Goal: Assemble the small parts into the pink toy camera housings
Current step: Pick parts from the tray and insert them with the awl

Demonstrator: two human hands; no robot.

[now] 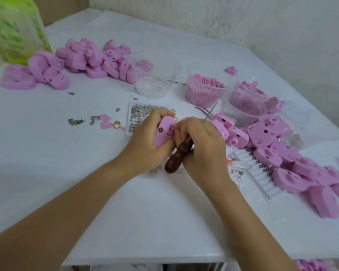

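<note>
While the left hand [147, 141] clamps one pink plastic toy camera housing [162, 135] just above the white table [86, 173] at mid-scene, thumb near and fingers curled over its far edge, the housing stands on edge, long axis near-to-far, working face turned right. Right hand [202, 147] sits immediately right of it, touching. Its fingertips are bunched together at a small pink fitting [170, 132] on that face; whether they pinch it cannot be told. The same hand's fingers wrap a dark brown wooden-handled tool [177, 156], handle pointing near-left, thin metal shaft emerging far-right, away from the housing. Judgement: fitting being seated by fingertip, tool parked in the palm. Forearms converge from the near edge, wrists low.
</note>
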